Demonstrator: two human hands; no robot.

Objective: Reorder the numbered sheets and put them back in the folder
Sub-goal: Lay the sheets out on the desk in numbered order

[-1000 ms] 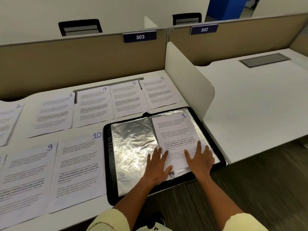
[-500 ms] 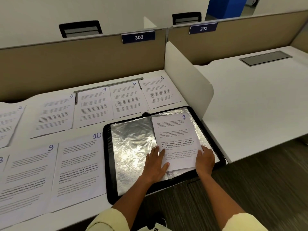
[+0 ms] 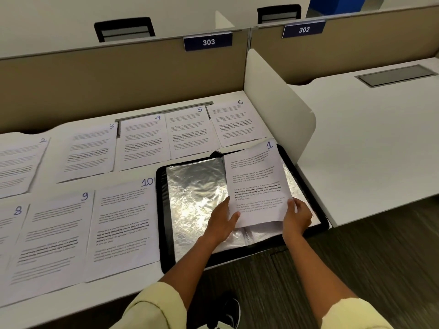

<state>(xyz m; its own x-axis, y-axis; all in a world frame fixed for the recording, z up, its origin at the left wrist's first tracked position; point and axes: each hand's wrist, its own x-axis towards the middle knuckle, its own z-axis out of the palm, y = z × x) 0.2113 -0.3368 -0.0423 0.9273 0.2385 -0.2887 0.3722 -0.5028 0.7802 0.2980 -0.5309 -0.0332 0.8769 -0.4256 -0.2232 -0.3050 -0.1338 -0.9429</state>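
Since 1.0 s ago, sheet 1 has gone from lying flat under two flat palms to being lifted at its near end, far end tilted up over the folder. Left hand pinches the sheet's near-left corner, thumb on top; right hand grips the near-right edge, fingers curled behind. Both wrists angle inward, forearms reaching over the folder's near rim. Judgement: two-handed hold keeps the paper taut so it can be fed into the right-hand clear sleeve, not yet entered. Left of the folder: sheet 10, then sheet 9, sheet 8. Beyond the folder: sheet 6, sheet 5, sheet 4, sheet 3, sheet 2, laid out in number order, presumably for picking in turn
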